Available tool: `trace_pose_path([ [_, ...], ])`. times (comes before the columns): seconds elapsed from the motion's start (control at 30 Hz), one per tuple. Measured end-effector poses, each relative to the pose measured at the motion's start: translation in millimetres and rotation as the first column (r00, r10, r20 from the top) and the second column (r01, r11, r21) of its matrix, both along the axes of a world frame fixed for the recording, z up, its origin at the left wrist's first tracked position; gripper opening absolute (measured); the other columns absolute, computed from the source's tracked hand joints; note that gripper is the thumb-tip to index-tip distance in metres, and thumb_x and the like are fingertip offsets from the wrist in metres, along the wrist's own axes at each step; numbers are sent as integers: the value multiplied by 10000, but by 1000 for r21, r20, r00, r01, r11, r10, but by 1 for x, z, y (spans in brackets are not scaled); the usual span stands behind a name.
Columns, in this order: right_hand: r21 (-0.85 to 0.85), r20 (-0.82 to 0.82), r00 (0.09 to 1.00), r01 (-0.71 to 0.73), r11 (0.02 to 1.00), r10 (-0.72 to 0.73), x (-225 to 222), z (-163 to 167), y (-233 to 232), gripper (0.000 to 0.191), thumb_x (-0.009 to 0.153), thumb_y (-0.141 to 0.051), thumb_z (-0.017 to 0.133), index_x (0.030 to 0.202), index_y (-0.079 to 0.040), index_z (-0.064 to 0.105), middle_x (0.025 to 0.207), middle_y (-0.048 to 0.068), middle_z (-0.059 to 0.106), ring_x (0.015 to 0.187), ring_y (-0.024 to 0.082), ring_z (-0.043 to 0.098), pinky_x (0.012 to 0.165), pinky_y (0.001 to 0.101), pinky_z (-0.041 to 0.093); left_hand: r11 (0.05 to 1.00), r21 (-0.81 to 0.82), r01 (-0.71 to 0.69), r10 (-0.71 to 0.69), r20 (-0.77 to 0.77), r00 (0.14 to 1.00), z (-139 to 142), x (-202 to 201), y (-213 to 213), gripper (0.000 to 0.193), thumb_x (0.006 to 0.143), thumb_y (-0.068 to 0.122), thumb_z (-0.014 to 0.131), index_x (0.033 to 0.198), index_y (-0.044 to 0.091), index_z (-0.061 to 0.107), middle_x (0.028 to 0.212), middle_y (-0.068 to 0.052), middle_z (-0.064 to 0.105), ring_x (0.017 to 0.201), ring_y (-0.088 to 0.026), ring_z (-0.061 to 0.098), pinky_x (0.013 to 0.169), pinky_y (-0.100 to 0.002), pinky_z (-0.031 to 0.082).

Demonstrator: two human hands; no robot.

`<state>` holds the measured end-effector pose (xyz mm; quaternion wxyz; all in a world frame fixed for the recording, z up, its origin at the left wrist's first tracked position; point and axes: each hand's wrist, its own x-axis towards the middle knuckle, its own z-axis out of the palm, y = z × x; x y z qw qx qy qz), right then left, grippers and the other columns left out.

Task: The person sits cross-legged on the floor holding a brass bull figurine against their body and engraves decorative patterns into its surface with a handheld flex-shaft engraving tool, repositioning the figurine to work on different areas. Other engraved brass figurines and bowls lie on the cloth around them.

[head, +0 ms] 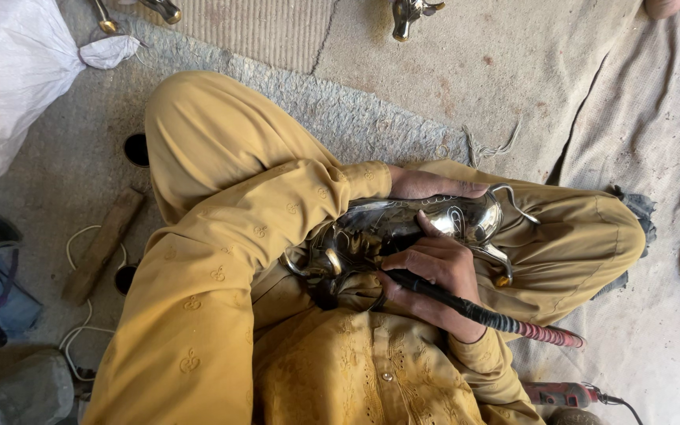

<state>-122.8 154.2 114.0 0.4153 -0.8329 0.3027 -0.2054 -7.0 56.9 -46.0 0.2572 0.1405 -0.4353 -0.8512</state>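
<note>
A shiny silver metal teapot [403, 224] with engraved patterns lies on its side in my lap, its spout tip brass-coloured. My left hand [426, 186] rests on its far side and steadies it, with the mustard sleeve reaching across my knee. My right hand [433, 271] presses against the near side and grips a thin black handpiece [466, 308] of a flexible-shaft tool, whose red and pink hose runs off to the right. The tool's tip is hidden under my fingers.
I sit cross-legged on worn mats. A white sack [9, 71] lies at the far left, a wooden stick [104, 244] and white cable beside my knee. More metal pieces [407, 14] stand at the top edge. A red power tool [564, 392] lies at bottom right.
</note>
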Motion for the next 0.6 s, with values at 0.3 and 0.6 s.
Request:
trace_pose_path([
  [0.3, -53, 88, 996, 25, 998, -20, -3, -12, -1, 91, 823, -114, 807, 846, -107, 720, 727, 31, 737, 649, 159, 737, 1142, 545, 459, 1000, 0, -3, 3, 4, 1000, -1, -1, 1, 636, 982, 495, 638, 1434, 53, 566, 1232, -46, 690, 1103, -134, 613, 927, -312, 512],
  [0.6, -11, 95, 935, 344, 939, -341, 0, -13, 7, 133, 842, -60, 816, 891, -22, 698, 717, 61, 683, 629, 134, 680, 1004, 367, 612, 989, -144, -25, 37, 79, 996, 1, 0, -1, 682, 992, 555, 604, 1433, 34, 592, 1274, -63, 698, 1194, -157, 605, 1022, -321, 487],
])
